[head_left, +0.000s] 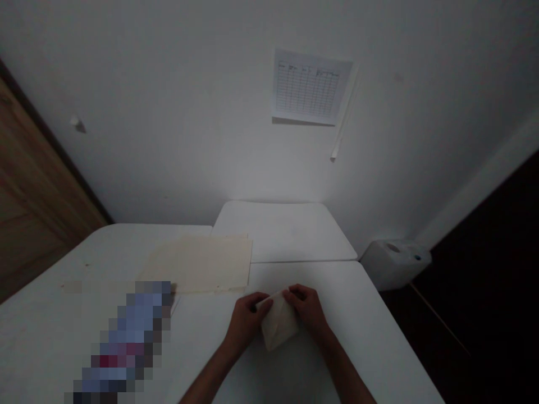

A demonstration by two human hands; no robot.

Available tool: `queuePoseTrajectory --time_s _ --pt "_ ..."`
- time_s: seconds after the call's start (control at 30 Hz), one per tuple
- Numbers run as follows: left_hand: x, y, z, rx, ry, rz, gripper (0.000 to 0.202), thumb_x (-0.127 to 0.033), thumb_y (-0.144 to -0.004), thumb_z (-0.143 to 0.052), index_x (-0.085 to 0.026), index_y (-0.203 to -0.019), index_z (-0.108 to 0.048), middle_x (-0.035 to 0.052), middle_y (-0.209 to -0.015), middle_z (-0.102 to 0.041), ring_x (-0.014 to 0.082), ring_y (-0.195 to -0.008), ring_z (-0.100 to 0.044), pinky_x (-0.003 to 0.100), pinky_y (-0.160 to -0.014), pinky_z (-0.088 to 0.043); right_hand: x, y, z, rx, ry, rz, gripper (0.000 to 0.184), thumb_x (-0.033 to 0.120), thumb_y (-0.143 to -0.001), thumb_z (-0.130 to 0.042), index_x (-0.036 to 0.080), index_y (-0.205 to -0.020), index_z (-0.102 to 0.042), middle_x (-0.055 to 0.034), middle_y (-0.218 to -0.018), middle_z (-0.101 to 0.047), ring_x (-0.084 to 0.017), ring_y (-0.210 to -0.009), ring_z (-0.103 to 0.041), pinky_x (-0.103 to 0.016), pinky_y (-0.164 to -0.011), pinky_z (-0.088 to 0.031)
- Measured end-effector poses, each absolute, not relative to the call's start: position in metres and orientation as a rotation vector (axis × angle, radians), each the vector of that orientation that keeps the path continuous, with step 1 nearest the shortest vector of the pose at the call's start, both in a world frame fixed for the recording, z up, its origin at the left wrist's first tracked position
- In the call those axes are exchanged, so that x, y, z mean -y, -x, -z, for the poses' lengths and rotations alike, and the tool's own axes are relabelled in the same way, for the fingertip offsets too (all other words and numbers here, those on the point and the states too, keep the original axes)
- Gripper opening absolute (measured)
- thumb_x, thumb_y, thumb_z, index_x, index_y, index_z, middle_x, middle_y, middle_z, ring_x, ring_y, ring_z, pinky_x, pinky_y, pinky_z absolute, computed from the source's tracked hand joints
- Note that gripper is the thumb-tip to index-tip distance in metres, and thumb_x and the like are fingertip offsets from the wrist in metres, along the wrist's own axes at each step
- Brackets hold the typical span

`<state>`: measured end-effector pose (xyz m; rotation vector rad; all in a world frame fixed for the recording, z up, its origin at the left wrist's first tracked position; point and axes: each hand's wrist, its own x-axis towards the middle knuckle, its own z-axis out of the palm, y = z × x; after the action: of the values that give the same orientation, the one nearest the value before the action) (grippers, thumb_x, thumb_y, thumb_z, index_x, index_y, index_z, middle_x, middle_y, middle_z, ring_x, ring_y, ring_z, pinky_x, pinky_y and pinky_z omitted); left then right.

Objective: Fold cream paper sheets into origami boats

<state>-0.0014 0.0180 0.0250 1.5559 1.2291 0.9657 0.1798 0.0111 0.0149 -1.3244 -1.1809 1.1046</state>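
Both hands pinch a small folded piece of pale paper (279, 325) just above the white table. My left hand (249, 314) grips its upper left corner, thumb on the near face. At the top right corner, my right hand (306, 306) is closed on the same paper with thumb and fingers. Crease lines run across the paper's face, and its lower corner points down toward me. The fingers behind the paper are partly hidden. Left of my hands, a large flat cream sheet (210, 264) lies on the table.
A blurred-out bluish object (130, 336) lies on the table (202, 348) at left. Another white table (290, 230) stands against the wall. A printed chart (311, 87) hangs there. A white container (396, 264) sits beyond the right edge, and wooden boards (37, 179) stand far left.
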Motion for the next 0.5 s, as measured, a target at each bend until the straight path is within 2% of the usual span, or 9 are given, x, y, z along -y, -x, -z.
queuePoseTrajectory --time_s 0.3,0.5 --pt "-0.0205 0.0011 -0.0240 -1.257 -1.542 -0.958 0.032 -0.044 -0.076 -0.060 -0.016 -0.083 -0.074 0.0069 -0.079 -0.074 0.0221 -0.069 -0.065 0.028 -0.060 -0.050 -0.0101 -0.1793 -0.0219 1.192 1.368 -1.065 0.040 0.054 -0.070 -0.067 0.015 -0.073 -0.073 -0.0056 -0.070 -0.068 -0.018 -0.065 -0.059 -0.026 -0.057 -0.046" --pt "-0.0210 0.0020 -0.0189 -1.274 -1.474 -1.032 0.031 -0.043 -0.075 -0.062 -0.016 -0.086 -0.071 0.0065 -0.079 -0.073 0.0202 -0.065 -0.065 0.027 -0.058 -0.049 -0.0100 -0.1807 -0.0162 1.121 1.341 -1.132 0.036 0.050 -0.070 -0.068 0.013 -0.070 -0.070 -0.0014 -0.061 -0.063 -0.014 -0.057 -0.053 -0.024 -0.055 -0.042"
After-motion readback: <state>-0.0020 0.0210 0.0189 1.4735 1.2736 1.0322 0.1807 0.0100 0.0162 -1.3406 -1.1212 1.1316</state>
